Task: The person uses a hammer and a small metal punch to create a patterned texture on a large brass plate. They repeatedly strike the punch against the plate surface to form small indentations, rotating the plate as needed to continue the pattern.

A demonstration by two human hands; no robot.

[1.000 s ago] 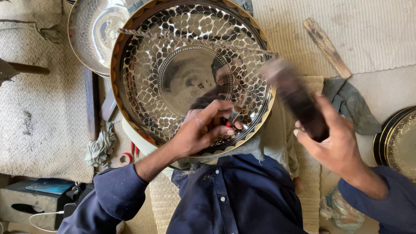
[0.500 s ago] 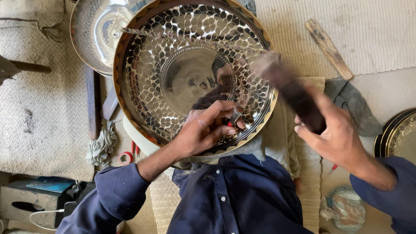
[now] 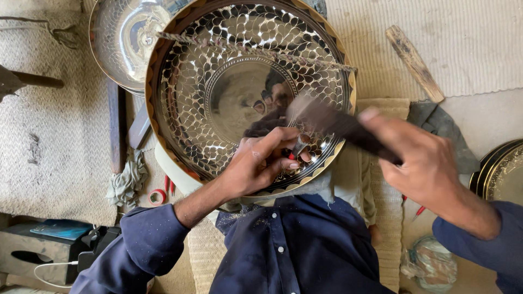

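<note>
Hammer (image 3: 338,126) now lower over scaled brass tray (image 3: 218,92); right grip (image 3: 422,163) around hammer; left grip (image 3: 261,163) pinching punch (image 3: 298,147)

The right hand (image 3: 427,169) now sits lower and nearer the big round engraved metal tray (image 3: 218,98) than it did a second ago, when it was raised off to the tray's right edge. The dark wooden-looking mallet (image 3: 338,125) it grips now swings in over the tray's lower right part; its head, blurred with motion, reaches the spot just above the small metal chisel (image 3: 299,147), where a second ago it pointed up and away over the rim. The right sleeve, dark blue, shows lower at the picture's right edge than before. The whole view also sits a little differently, the tray slightly further left.
</note>
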